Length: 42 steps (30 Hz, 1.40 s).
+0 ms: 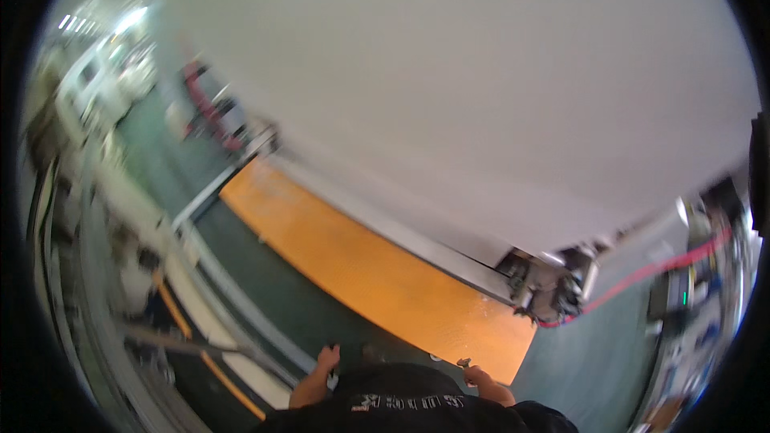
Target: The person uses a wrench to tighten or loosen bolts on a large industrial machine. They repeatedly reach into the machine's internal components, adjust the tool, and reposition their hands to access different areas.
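My left hand (328,358) hangs low in front of my body, over the dark green floor. Its fingers look curled closed, and whatever they hold, if anything, cannot be made out. My right hand (475,374) is also low, beside the near edge of a long orange platform (377,273). It is closed, with a small dark end (464,362) showing at the fingers, too blurred to name. Past the platform rises a huge pale grey sheet or roll surface (481,88), with neither hand touching it.
A machine unit (549,289) with a red hose (658,269) stands at the platform's right end. Long metal rails (241,309) run along the left. A red-framed machine (210,108) stands farther back. Shelving with equipment (698,337) lines the right side.
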Available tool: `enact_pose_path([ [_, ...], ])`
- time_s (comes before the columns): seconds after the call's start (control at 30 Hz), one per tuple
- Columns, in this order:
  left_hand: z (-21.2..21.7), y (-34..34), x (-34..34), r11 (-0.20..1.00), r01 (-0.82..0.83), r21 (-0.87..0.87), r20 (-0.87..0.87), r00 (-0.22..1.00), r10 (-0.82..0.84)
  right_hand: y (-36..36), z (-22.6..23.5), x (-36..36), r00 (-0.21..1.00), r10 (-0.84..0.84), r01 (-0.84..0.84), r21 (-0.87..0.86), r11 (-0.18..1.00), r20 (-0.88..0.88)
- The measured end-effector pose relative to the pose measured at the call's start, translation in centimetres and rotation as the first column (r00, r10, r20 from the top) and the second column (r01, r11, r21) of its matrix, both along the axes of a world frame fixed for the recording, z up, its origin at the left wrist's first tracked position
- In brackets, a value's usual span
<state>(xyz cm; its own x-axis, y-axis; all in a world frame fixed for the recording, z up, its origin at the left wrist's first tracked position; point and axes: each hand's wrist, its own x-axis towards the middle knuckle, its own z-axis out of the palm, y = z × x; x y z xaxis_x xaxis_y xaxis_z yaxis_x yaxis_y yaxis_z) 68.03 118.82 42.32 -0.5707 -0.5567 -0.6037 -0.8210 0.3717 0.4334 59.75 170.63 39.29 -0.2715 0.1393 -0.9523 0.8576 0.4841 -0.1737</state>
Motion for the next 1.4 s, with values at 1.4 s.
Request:
enact_pose_path([
  [1.4,-1.1,-76.9,-7.4,0.391,-0.911,0.129,0.141,0.407,0.902,-118.7,-0.2,-47.0,0.639,0.720,-0.764,-0.337,0.550,-0.271],
])
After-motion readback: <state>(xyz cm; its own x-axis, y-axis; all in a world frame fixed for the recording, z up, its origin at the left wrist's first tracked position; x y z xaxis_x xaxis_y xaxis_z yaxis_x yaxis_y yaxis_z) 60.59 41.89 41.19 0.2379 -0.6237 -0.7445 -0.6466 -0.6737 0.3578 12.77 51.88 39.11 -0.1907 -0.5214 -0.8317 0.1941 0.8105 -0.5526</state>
